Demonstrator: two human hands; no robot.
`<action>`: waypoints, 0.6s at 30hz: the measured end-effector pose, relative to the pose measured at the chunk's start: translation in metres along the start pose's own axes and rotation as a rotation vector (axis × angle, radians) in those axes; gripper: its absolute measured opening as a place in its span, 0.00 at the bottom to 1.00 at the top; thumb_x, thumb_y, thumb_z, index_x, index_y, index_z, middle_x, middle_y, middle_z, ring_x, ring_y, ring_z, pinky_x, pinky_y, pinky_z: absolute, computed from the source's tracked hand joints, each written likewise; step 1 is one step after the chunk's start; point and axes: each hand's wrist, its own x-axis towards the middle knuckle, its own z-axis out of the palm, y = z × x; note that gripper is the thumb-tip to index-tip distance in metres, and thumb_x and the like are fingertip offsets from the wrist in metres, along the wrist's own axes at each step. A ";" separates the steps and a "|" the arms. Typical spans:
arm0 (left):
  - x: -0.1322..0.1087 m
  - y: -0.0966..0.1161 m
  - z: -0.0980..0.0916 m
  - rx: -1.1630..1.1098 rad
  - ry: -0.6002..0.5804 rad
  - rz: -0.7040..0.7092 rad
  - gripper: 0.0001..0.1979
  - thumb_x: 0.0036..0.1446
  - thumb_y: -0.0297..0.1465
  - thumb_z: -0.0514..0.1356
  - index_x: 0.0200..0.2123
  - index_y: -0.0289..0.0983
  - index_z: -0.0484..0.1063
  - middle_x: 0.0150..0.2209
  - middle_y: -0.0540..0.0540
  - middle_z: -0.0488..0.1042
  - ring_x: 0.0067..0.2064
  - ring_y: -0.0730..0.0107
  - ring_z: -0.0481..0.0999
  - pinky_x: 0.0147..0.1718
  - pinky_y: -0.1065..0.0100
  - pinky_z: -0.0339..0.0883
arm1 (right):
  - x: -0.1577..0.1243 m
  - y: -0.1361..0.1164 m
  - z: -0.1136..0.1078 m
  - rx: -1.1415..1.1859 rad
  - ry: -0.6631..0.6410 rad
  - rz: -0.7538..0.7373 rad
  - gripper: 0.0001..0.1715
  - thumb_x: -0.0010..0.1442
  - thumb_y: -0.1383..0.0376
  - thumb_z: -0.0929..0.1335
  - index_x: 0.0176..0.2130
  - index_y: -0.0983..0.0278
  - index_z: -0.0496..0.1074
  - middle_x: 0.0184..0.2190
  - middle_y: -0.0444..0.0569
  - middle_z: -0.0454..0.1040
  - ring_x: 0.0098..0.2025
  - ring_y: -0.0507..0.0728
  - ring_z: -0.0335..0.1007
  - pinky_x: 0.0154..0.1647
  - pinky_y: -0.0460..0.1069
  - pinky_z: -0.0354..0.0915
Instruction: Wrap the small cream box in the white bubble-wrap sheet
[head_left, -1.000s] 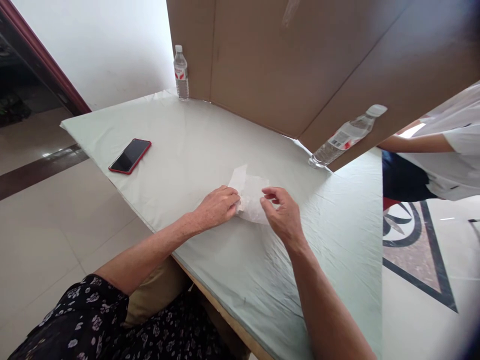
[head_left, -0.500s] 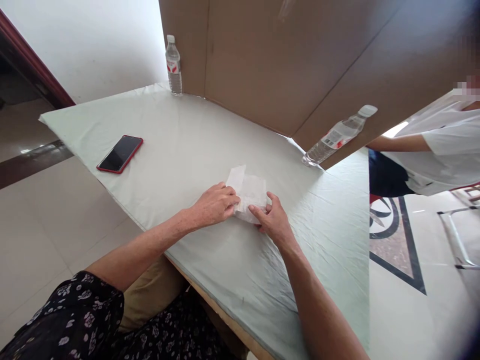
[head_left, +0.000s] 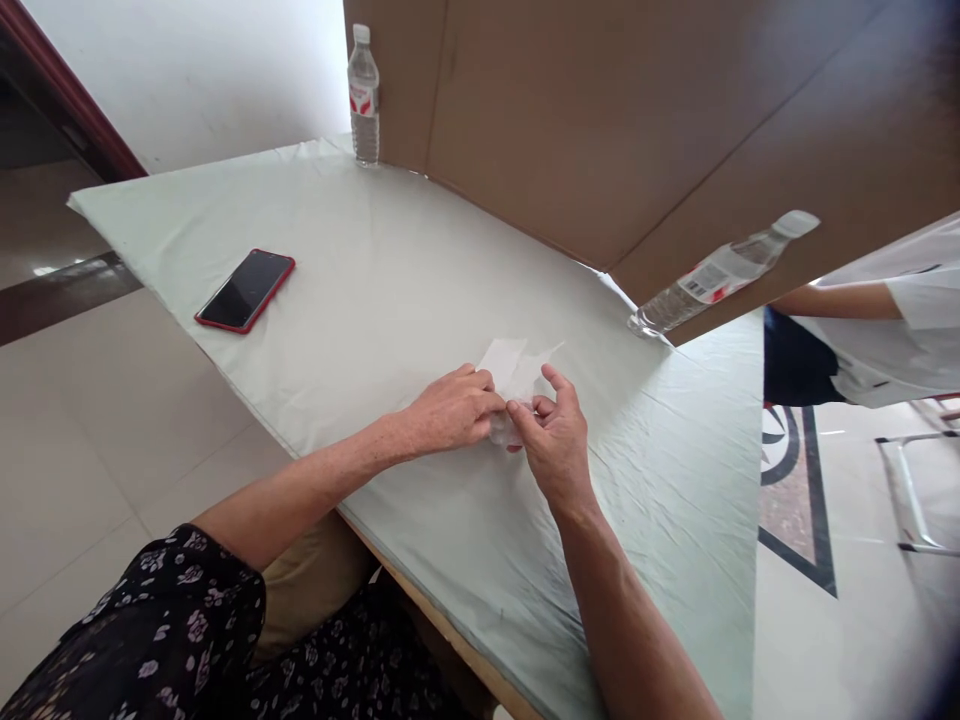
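A thin white tissue [head_left: 510, 365] lies partly folded on the pale green table cover [head_left: 375, 270]. My left hand [head_left: 450, 410] pinches its near left part with closed fingers. Touching it fingertip to fingertip, my right hand [head_left: 555, 440] curls shut around the tissue's near end, which is mostly hidden beneath both hands. One flat flap sticks out beyond the fingers.
A red-cased phone [head_left: 246, 290] lies on the left of the table. A brown cardboard screen [head_left: 637, 130] stands along the far side, with one upright water bottle [head_left: 364, 95] and another bottle [head_left: 720, 275] leaning against it. A person in white [head_left: 885, 320] sits at right.
My hands have drawn together over the tissue, gathering it smaller. The right hand went from open fingers to curled around its near end. The view shifted slightly.
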 end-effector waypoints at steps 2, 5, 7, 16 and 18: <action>0.000 -0.002 0.004 -0.064 0.025 -0.024 0.14 0.58 0.22 0.55 0.45 0.36 0.76 0.41 0.43 0.75 0.44 0.62 0.70 0.45 0.64 0.65 | 0.000 -0.001 0.001 0.018 -0.001 0.014 0.45 0.56 0.54 0.71 0.66 0.61 0.54 0.30 0.41 0.71 0.26 0.53 0.70 0.19 0.47 0.68; -0.001 -0.003 0.009 -0.131 0.079 -0.059 0.20 0.56 0.22 0.56 0.52 0.34 0.71 0.43 0.42 0.75 0.45 0.60 0.70 0.46 0.62 0.66 | -0.001 -0.002 0.002 0.034 0.003 0.029 0.47 0.54 0.52 0.72 0.66 0.61 0.54 0.32 0.42 0.74 0.26 0.54 0.72 0.19 0.47 0.69; -0.002 -0.004 0.012 -0.169 0.118 -0.059 0.24 0.55 0.22 0.55 0.56 0.34 0.66 0.45 0.41 0.76 0.46 0.59 0.71 0.46 0.60 0.66 | -0.002 -0.004 0.002 0.036 0.006 0.034 0.48 0.54 0.51 0.72 0.66 0.62 0.54 0.33 0.43 0.75 0.27 0.54 0.73 0.20 0.48 0.70; -0.008 -0.009 0.023 -0.395 0.250 -0.082 0.29 0.55 0.24 0.56 0.61 0.38 0.61 0.50 0.41 0.75 0.48 0.59 0.72 0.46 0.58 0.70 | -0.013 -0.010 0.000 -0.054 -0.079 -0.021 0.39 0.61 0.59 0.68 0.67 0.63 0.54 0.50 0.57 0.79 0.27 0.52 0.71 0.31 0.53 0.73; -0.010 -0.010 0.025 -0.462 0.281 -0.097 0.29 0.54 0.25 0.57 0.60 0.38 0.62 0.50 0.41 0.74 0.47 0.61 0.72 0.44 0.60 0.71 | -0.014 -0.007 -0.001 -0.146 -0.114 -0.077 0.40 0.60 0.60 0.68 0.67 0.62 0.55 0.51 0.57 0.78 0.28 0.52 0.71 0.32 0.53 0.72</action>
